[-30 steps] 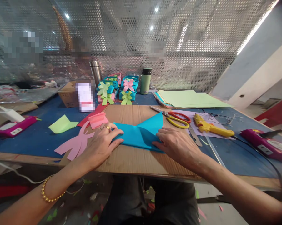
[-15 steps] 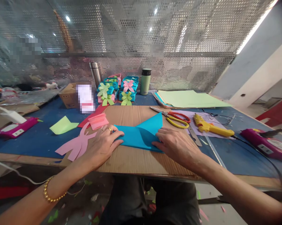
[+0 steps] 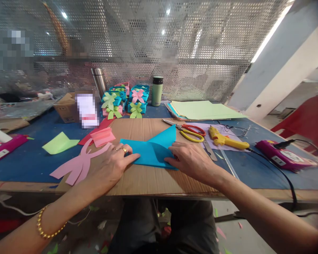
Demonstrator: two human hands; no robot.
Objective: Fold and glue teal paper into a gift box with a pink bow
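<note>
A folded sheet of blue paper (image 3: 151,152) lies before me on the cardboard (image 3: 145,181), one pointed flap standing up at its right. My left hand (image 3: 116,160) grips the left end of the sheet, thumb reaching over its lower edge and the other fingers curled at the corner. At the right end, my right hand (image 3: 187,157) pinches the paper between thumb and bent fingers. Pink cut paper strips (image 3: 81,164) lie left of my left hand, below a folded salmon-pink paper piece (image 3: 103,137). Scissors (image 3: 192,132) with red and yellow handles rest beyond my right hand.
A yellow glue gun (image 3: 229,141) and a metal blade (image 3: 209,150) lie to the right, near a purple power strip (image 3: 280,155). Paper baskets with flowers (image 3: 124,102), a green tumbler (image 3: 157,91) and stacked paper sheets (image 3: 203,110) stand behind. A cardboard box (image 3: 66,109) sits left.
The view has turned a little to the right, so everything sits further left. My left index finger has drawn back from the blue paper's face; my right hand keeps its place on it.
</note>
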